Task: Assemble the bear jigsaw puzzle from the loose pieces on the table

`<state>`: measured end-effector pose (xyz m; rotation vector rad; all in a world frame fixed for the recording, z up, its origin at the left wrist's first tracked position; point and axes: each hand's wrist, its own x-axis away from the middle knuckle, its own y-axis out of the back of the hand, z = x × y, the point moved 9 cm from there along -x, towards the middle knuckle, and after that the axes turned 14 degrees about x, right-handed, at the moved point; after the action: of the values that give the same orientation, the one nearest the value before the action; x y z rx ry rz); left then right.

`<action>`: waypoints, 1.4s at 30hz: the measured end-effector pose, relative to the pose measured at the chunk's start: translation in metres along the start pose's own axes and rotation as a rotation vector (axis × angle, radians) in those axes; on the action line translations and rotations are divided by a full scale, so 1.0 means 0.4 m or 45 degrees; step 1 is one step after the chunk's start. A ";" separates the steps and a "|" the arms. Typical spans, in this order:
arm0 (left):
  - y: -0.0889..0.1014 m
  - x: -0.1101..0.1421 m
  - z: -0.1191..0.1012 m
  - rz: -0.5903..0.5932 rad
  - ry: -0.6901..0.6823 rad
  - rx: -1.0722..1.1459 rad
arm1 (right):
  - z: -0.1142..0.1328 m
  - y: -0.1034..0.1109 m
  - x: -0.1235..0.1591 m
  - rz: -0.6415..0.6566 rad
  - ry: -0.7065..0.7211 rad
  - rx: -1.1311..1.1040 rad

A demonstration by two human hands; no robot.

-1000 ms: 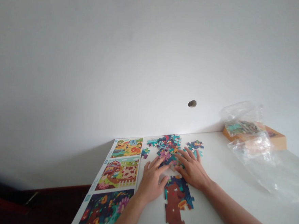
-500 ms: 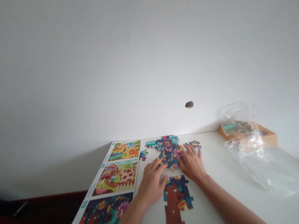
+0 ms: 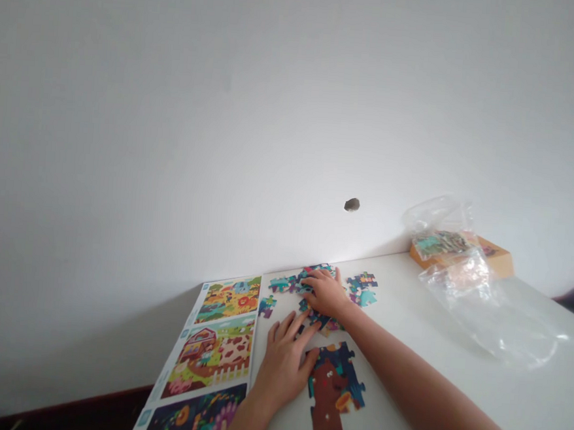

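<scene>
Against a pale wall (image 3: pixel 174 141), a white counter (image 3: pixel 413 374) bears loose puzzle pieces (image 3: pixel 281 285) at twelve o'clock from a joined bear section (image 3: pixel 328 398), right hand (image 3: pixel 328 293) spread atop, left hand (image 3: pixel 284 362) spread alongside, picture sheet (image 3: pixel 215 357) at nine, apparently for easy viewing.

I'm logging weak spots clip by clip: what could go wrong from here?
The right hand is over the loose puzzle pieces; a sideways push could scatter some.

The left hand has its thumb right by the joined bear section, so a slip might shift it or pull it apart.

The picture sheet lies along the left edge of the table; a bump might push it over.
</scene>
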<state>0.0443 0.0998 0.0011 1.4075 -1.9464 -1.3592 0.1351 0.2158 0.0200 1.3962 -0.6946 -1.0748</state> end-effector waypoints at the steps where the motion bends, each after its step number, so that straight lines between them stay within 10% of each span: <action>1: 0.001 0.000 -0.003 -0.002 0.002 0.003 | -0.021 0.005 0.010 -0.017 -0.040 0.009; 21: 0.016 0.009 0.022 -0.259 0.057 0.049 | -0.219 0.045 0.133 -0.233 -0.469 0.213; 28: 0.019 0.007 0.020 -0.236 0.077 0.043 | -0.130 0.038 0.118 -0.199 -0.067 0.101; 42: 0.017 0.008 0.022 -0.219 0.104 0.063 | -0.099 0.034 0.120 -0.158 0.087 0.034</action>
<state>0.0329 0.1016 0.0023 1.6600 -1.8548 -1.3120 0.1923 0.1877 0.0193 1.5078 -0.5805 -1.1123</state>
